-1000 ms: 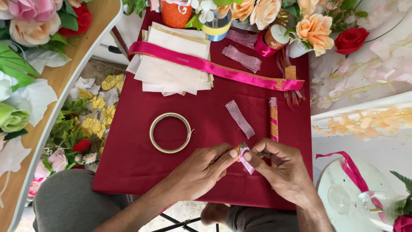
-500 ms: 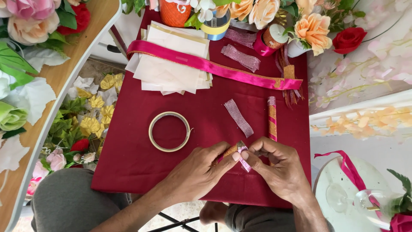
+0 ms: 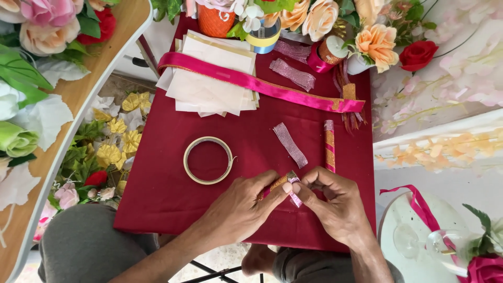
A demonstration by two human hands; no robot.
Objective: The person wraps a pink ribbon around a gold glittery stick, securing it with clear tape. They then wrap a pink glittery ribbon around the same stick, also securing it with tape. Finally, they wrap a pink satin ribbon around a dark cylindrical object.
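Observation:
My left hand (image 3: 241, 207) and my right hand (image 3: 335, 207) meet over the near edge of a dark red cloth (image 3: 167, 173). Between their fingertips they pinch a small roll wrapped in orange and pink glitter ribbon (image 3: 287, 183), with a short pink glitter strip hanging from it. A finished orange and pink wrapped stick (image 3: 329, 144) lies just beyond my right hand. A loose pink glitter strip (image 3: 290, 144) lies beside it. A ring of clear tape (image 3: 208, 160) sits left of the hands.
Cream paper sheets (image 3: 209, 84) under a long magenta ribbon (image 3: 262, 84) lie at the far side, with ribbon spools (image 3: 264, 36) and artificial flowers (image 3: 377, 39). A wooden shelf with flowers (image 3: 78, 94) runs along the left. A white round stand (image 3: 414, 246) with a glass sits at lower right.
The hands stay together at the cloth's near edge; the fingers have shifted slightly while working the strip on the small roll. Nothing else on the cloth has moved.

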